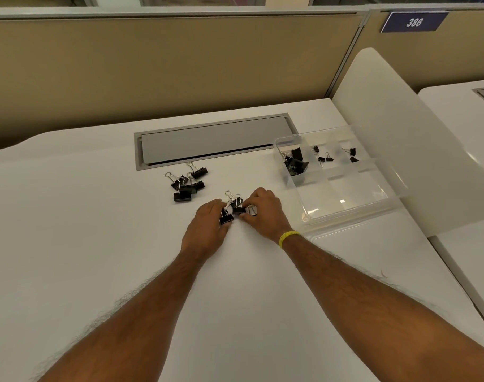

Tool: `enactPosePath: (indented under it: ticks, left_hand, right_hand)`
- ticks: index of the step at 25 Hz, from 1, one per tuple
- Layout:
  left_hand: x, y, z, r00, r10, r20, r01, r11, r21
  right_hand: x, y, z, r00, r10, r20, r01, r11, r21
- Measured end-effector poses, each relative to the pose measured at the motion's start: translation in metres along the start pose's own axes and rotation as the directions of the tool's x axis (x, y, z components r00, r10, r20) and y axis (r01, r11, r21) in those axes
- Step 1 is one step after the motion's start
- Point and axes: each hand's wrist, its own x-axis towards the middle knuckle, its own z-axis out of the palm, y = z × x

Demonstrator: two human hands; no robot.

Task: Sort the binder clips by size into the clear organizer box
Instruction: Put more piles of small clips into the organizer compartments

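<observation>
Both hands meet over a small cluster of black binder clips at the desk's middle. My left hand [205, 224] pinches one clip [226, 218]. Fingers of my right hand [263, 212] curl round another clip [238, 208]. A loose pile of several medium clips [186, 184] lies to the left, near the grey hatch. The clear organizer box [345, 205] stands at the right. Its far-left compartment holds large clips [296, 162], the middle one small clips [324, 157], and the far-right one two tiny clips [352, 155]. The near compartments hold nothing.
A grey cable hatch [213, 140] is set into the white desk [97, 216] behind the clips. The box's clear lid [354, 232] lies under or beside it. A white divider panel [400, 150] rises right of the box. A beige partition backs the desk.
</observation>
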Motion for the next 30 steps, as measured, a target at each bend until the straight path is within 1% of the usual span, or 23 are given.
enactPosePath:
  ticks: [1, 2, 4, 5, 7, 8, 9, 10, 11, 12, 13, 14, 15, 16, 18, 19, 21, 22, 24, 26, 27, 29, 30]
  left_hand:
    - [0.0, 0.0, -0.001, 1.0, 0.001, -0.001, -0.001, 1.0, 0.0]
    - [0.0, 0.0, -0.001, 1.0, 0.005, 0.0, -0.005, 1.0, 0.007]
    - [0.0, 0.001, -0.002, 1.0, 0.012, 0.022, -0.012, 1.0, 0.024]
    - [0.0, 0.001, -0.003, 0.999, 0.014, 0.042, -0.015, 0.999, 0.03]
    - [-0.002, 0.004, -0.006, 0.999, 0.023, 0.034, -0.024, 1.0, 0.007]
    - [-0.004, 0.008, -0.007, 0.999, 0.021, -0.024, -0.022, 0.999, -0.049]
    - [-0.007, 0.014, -0.007, 0.994, -0.018, -0.11, 0.001, 0.989, -0.151]
    - [-0.009, 0.022, -0.007, 0.978, -0.098, -0.184, 0.041, 0.955, -0.295]
    - [-0.01, 0.032, -0.007, 0.959, -0.206, -0.193, 0.093, 0.876, -0.473]
    - [-0.011, 0.042, -0.008, 0.945, -0.304, -0.122, 0.154, 0.742, -0.652]
    - [-0.011, 0.05, -0.008, 0.931, -0.365, -0.007, 0.219, 0.571, -0.791]
    - [-0.011, 0.055, -0.007, 0.914, -0.391, 0.108, 0.278, 0.408, -0.87]
    - [-0.01, 0.056, -0.007, 0.894, -0.404, 0.195, 0.325, 0.284, -0.902]
    - [-0.011, 0.055, -0.008, 0.872, -0.426, 0.241, 0.356, 0.214, -0.91]
    - [-0.012, 0.045, -0.012, 0.828, -0.493, 0.268, 0.38, 0.14, -0.914]
    - [-0.013, 0.038, -0.014, 0.806, -0.529, 0.266, 0.378, 0.115, -0.919]
    - [-0.016, 0.024, -0.021, 0.775, -0.582, 0.245, 0.366, 0.098, -0.925]
    - [-0.018, 0.018, -0.024, 0.764, -0.6, 0.237, 0.365, 0.099, -0.926]
    - [-0.022, 0.011, -0.028, 0.752, -0.614, 0.238, 0.368, 0.092, -0.925]
    - [-0.023, 0.009, -0.03, 0.743, -0.617, 0.262, 0.368, 0.049, -0.929]
    - [-0.023, 0.008, -0.031, 0.737, -0.618, 0.274, 0.363, 0.019, -0.932]
    - [-0.022, 0.008, -0.031, 0.729, -0.618, 0.294, 0.352, -0.029, -0.935]
    - [-0.021, 0.009, -0.031, 0.729, -0.616, 0.3, 0.348, -0.044, -0.937]
  right_hand:
    - [0.0, 0.001, -0.001, 0.999, 0.018, -0.026, -0.017, 0.998, 0.061]
    - [-0.001, 0.003, -0.004, 0.997, 0.05, -0.053, -0.041, 0.986, 0.16]
    - [-0.005, 0.004, -0.01, 0.987, 0.144, -0.075, -0.106, 0.919, 0.379]
    - [-0.008, 0.004, -0.013, 0.98, 0.182, -0.077, -0.129, 0.883, 0.451]
    - [-0.014, 0.004, -0.017, 0.973, 0.214, -0.09, -0.139, 0.85, 0.508]
    - [-0.018, 0.002, -0.018, 0.973, 0.208, -0.097, -0.13, 0.849, 0.512]
    - [-0.022, 0.0, -0.017, 0.976, 0.195, -0.098, -0.119, 0.851, 0.511]
    - [-0.026, -0.004, -0.015, 0.981, 0.172, -0.095, -0.1, 0.852, 0.514]
    - [-0.029, -0.009, -0.013, 0.986, 0.14, -0.089, -0.075, 0.854, 0.515]
    - [-0.032, -0.015, -0.012, 0.992, 0.087, -0.088, -0.03, 0.86, 0.509]
    - [-0.034, -0.021, -0.011, 0.996, 0.024, -0.087, 0.022, 0.871, 0.49]
    - [-0.035, -0.027, -0.012, 0.996, -0.037, -0.079, 0.069, 0.882, 0.467]
    - [-0.035, -0.031, -0.012, 0.995, -0.077, -0.066, 0.099, 0.888, 0.449]
    - [-0.035, -0.033, -0.013, 0.994, -0.09, -0.058, 0.106, 0.891, 0.442]
    - [-0.035, -0.031, -0.013, 0.996, -0.032, -0.081, 0.063, 0.903, 0.425]
    - [-0.034, -0.027, -0.012, 0.994, 0.029, -0.102, 0.01, 0.93, 0.367]
    - [-0.032, -0.018, -0.008, 0.983, 0.161, -0.093, -0.146, 0.978, 0.145]
    - [-0.031, -0.016, -0.005, 0.974, 0.219, -0.058, -0.216, 0.975, 0.053]
    - [-0.029, -0.014, 0.001, 0.964, 0.267, -0.001, -0.267, 0.963, -0.026]
    - [-0.027, -0.014, 0.003, 0.966, 0.259, -0.009, -0.259, 0.966, -0.025]
    - [-0.026, -0.015, 0.004, 0.964, 0.264, -0.024, -0.264, 0.964, 0.004]
    - [-0.03, -0.019, 0.004, 0.958, 0.274, -0.079, -0.26, 0.954, 0.15]
    - [-0.034, -0.023, 0.004, 0.962, 0.248, -0.112, -0.214, 0.944, 0.251]
